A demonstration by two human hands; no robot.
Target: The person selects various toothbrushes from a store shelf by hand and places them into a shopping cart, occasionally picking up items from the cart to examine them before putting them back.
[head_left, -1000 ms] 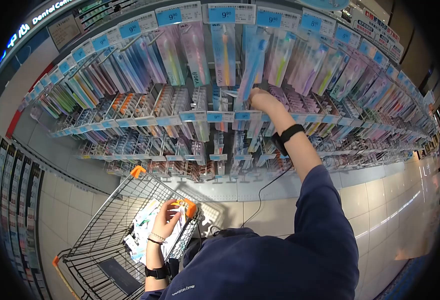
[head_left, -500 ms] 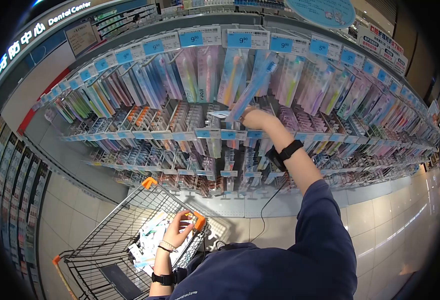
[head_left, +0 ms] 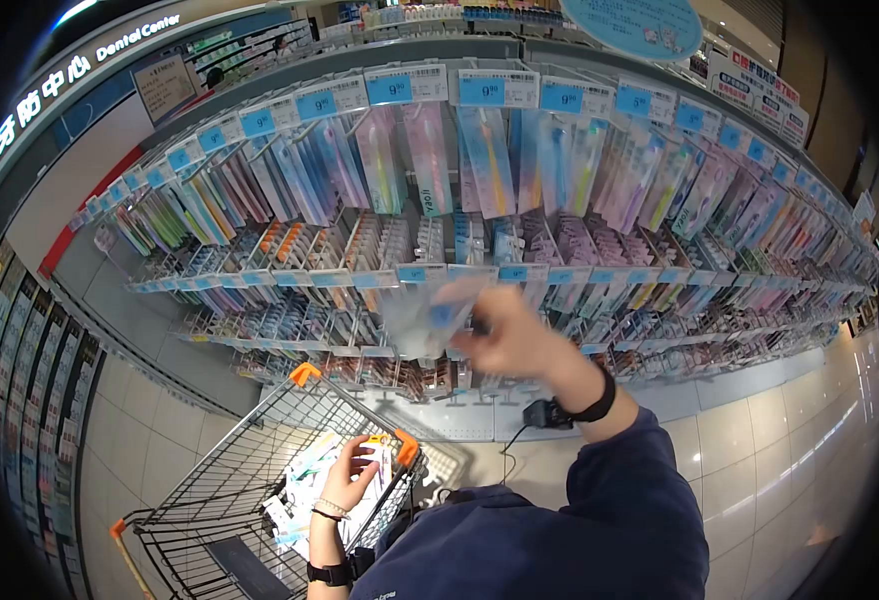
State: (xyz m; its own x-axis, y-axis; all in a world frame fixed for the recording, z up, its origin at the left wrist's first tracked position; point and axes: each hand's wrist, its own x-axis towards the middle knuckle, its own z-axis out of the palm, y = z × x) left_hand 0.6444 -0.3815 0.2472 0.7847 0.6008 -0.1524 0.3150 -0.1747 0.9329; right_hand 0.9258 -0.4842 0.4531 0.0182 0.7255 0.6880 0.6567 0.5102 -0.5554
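My right hand (head_left: 508, 335) is closed on a clear toothbrush pack (head_left: 420, 318) with a blue patch, in front of the lower shelf rows. Motion smears both the hand and the pack. My left hand (head_left: 348, 482) hangs over the shopping cart (head_left: 185, 478), near its orange corner (head_left: 407, 447). Its fingers are loosely curved and apart, with nothing visible in them. Beneath it, several white and coloured packages (head_left: 305, 490) lie in the cart. Hanging toothbrush packs (head_left: 487, 165) fill the top row behind price tags.
Hook rows of packs and blue price tags (head_left: 497, 90) stretch across the display. A dark-framed product rack (head_left: 35, 400) stands at the far left. A thin cable (head_left: 510, 455) hangs from the device at my right wrist. Tiled floor (head_left: 750, 460) runs along the right.
My right hand has come down from the top hook row with the toothbrush pack, toward the cart. My left hand stays over the cart.
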